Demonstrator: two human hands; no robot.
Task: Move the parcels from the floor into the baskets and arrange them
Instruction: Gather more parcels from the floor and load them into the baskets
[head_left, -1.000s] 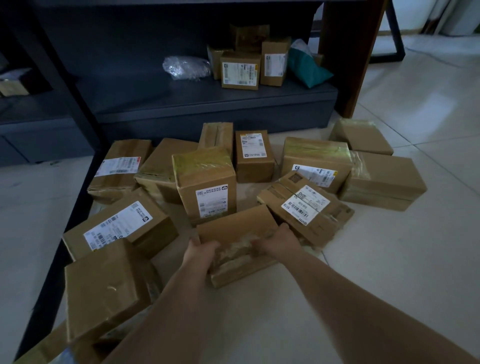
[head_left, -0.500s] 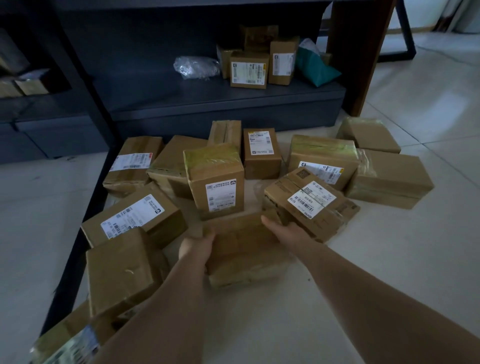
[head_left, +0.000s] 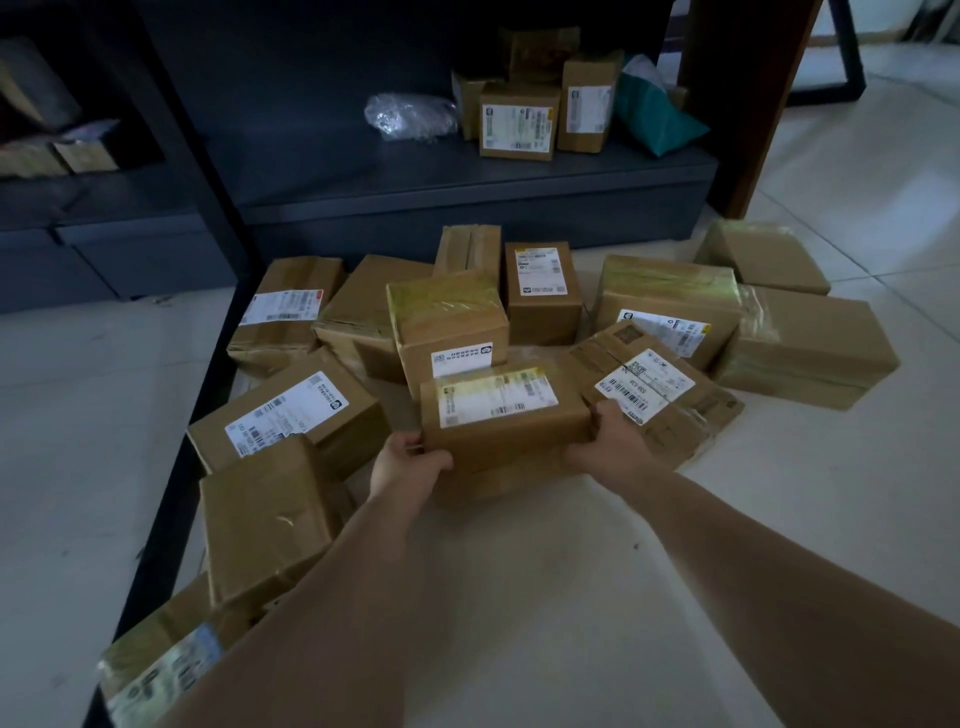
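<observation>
Nearest, both bare forearms reach forward over the pale tiled floor (head_left: 649, 545). Left hand (head_left: 410, 467) curls round the near left corner of a labelled parcel (head_left: 501, 415), while the right hand (head_left: 608, 441) grips its right end, thumb on top. That parcel sits among the pile, white label facing up. Just left, a plain box (head_left: 265, 514) and a labelled box (head_left: 291, 410) crowd close; a flat labelled box (head_left: 654, 389) touches the right hand. Behind stands a taller box (head_left: 447, 322). Farther off, against the dark shelf (head_left: 467, 182) edge, more parcels lie; upon it stand small cartons (head_left: 517, 122) and a teal bag (head_left: 654, 119).
</observation>
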